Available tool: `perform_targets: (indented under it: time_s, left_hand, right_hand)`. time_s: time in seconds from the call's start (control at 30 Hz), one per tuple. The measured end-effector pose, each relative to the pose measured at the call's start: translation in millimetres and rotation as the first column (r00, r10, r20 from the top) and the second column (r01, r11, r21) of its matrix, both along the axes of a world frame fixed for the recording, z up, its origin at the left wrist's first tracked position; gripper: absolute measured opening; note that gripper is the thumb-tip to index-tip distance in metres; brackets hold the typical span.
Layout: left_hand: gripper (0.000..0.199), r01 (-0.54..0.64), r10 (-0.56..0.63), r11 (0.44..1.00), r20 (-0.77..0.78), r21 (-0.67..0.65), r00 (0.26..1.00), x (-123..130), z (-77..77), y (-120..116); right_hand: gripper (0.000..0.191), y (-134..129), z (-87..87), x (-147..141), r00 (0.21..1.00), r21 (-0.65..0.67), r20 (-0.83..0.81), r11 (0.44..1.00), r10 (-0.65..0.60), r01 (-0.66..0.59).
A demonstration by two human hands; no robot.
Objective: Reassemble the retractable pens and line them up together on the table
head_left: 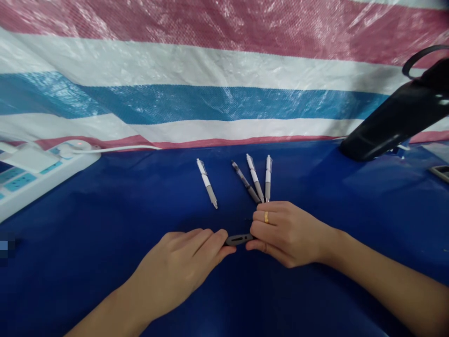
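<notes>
A small dark grey object (239, 239) with a slot and a round hole in its face is held level between my two hands. My left hand (191, 257) pinches its left end, and my right hand (280, 232), with a gold ring, grips its right end. Most of the object is hidden by the fingers. Just beyond my right hand lie a dark pen (245, 181) and two white-and-grey pens (255, 177) (268, 177), their lower tips close together. Another white-and-grey pen (206, 183) lies apart, farther left.
On the blue table (105, 262), a white power strip (52, 175) with a plug and cable sits at the left. A black bottle (393, 121) stands at the back right, near a dark-edged object (440, 173). A striped plastic sheet (210, 103) hangs behind.
</notes>
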State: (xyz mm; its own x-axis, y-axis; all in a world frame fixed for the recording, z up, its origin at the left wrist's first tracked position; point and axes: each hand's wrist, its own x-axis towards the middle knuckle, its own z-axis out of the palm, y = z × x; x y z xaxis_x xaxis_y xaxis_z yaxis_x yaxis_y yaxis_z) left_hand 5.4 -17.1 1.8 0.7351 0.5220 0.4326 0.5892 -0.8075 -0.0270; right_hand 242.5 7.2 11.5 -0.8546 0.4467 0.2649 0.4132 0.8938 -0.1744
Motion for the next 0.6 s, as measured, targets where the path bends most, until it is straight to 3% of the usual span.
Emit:
perform_targets:
  time_s: [0.2, 0.4, 0.6]
  left_hand:
    - [0.017, 0.038, -0.038, 0.997, -0.006, 0.061, 0.999, -0.7, 3.9, 1.6]
    - [0.028, 0.011, -0.011, 1.000, -0.007, -0.024, 1.000, -1.1, 4.7, 7.6]
    - [0.016, 0.040, -0.040, 0.998, -0.008, -0.041, 0.999, -3.6, 3.2, 7.3]
  right_hand:
    - [0.035, -2.0, 0.5, -0.4, 0.999, -0.032, -0.039, 0.999, -0.008, 0.007]
    - [0.034, -0.8, -0.3, -1.5, 0.995, 0.091, -0.099, 0.996, -0.009, 0.018]
    - [0.033, -0.9, 2.3, 0.0, 0.993, 0.112, -0.113, 0.993, -0.018, 0.031]
